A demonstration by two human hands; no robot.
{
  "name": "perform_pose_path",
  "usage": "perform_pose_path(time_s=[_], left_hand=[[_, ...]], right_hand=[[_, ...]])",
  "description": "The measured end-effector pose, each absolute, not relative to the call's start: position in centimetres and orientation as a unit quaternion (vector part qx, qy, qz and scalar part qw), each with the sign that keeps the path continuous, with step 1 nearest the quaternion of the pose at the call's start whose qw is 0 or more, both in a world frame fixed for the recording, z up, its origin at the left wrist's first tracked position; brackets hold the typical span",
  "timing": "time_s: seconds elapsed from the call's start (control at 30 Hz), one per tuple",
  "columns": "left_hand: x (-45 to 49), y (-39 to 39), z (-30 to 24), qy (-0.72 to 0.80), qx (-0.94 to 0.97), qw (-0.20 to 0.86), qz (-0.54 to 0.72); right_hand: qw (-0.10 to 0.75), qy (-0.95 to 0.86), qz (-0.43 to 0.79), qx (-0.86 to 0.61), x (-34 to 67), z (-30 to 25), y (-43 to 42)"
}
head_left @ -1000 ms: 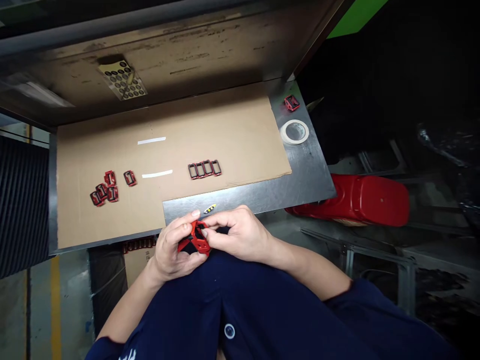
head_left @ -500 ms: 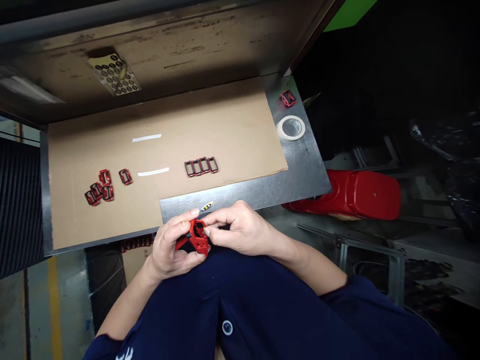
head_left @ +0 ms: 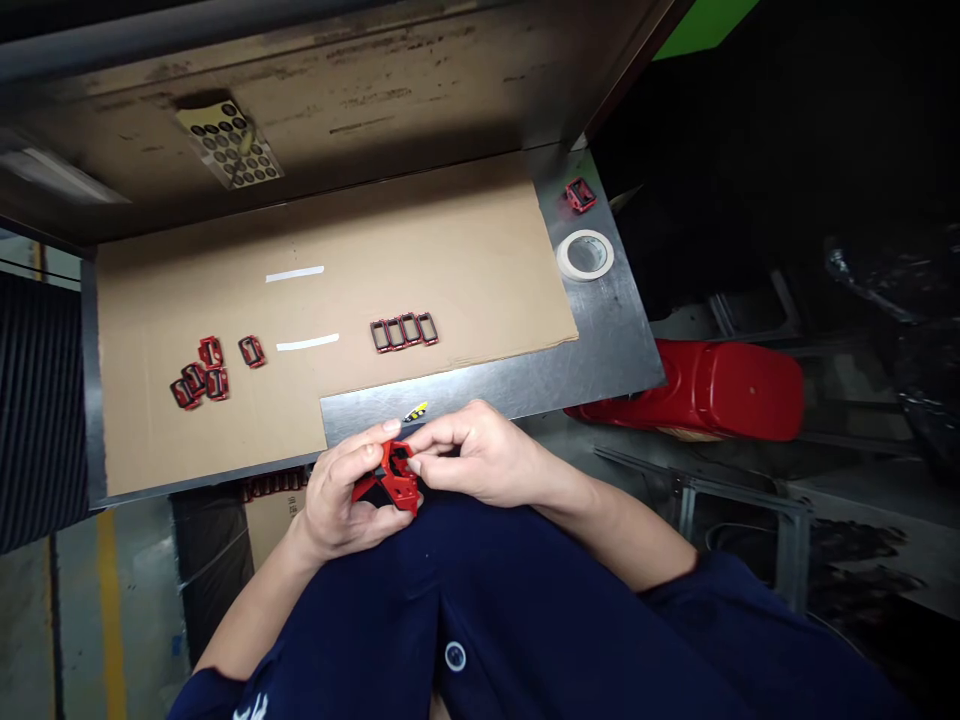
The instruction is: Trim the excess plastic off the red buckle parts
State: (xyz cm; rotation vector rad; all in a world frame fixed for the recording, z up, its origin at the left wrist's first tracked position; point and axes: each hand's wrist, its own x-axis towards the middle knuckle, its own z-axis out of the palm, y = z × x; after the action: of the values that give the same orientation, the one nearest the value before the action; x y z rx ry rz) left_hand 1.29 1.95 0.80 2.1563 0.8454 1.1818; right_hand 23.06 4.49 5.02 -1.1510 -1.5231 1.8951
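Close to my body, off the table's front edge, my left hand (head_left: 339, 492) is wrapped round a red plastic housing (head_left: 403, 490) with a dark opening facing up. My right hand (head_left: 480, 455) is closed in a pinch at the right rim of that opening, thumb and forefinger together. Whatever sits between those fingertips is hidden. Just beyond my hands, a small yellow-and-black object (head_left: 415, 411) lies on the bare metal strip.
Cardboard (head_left: 450, 240) covers most of the metal table. On it are a row of red-and-black frames (head_left: 403, 332) and a loose cluster of similar parts (head_left: 217, 384). A tape roll (head_left: 564, 270) and another red part (head_left: 580, 195) sit at right. A sticker sheet (head_left: 234, 150) is on the back panel.
Both hands keep nearly the same hold on the red housing. The view has shifted very slightly; nothing on the table has visibly moved.
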Motion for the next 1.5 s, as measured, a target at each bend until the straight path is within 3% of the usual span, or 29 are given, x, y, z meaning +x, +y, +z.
perform_pose_path(time_s=[1.5], left_hand=[[0.79,1.82,1.01,0.319,0.799,0.261,0.438]], right_hand=[[0.204,-0.561,0.7,-0.393,23.14,5.88,4.88]])
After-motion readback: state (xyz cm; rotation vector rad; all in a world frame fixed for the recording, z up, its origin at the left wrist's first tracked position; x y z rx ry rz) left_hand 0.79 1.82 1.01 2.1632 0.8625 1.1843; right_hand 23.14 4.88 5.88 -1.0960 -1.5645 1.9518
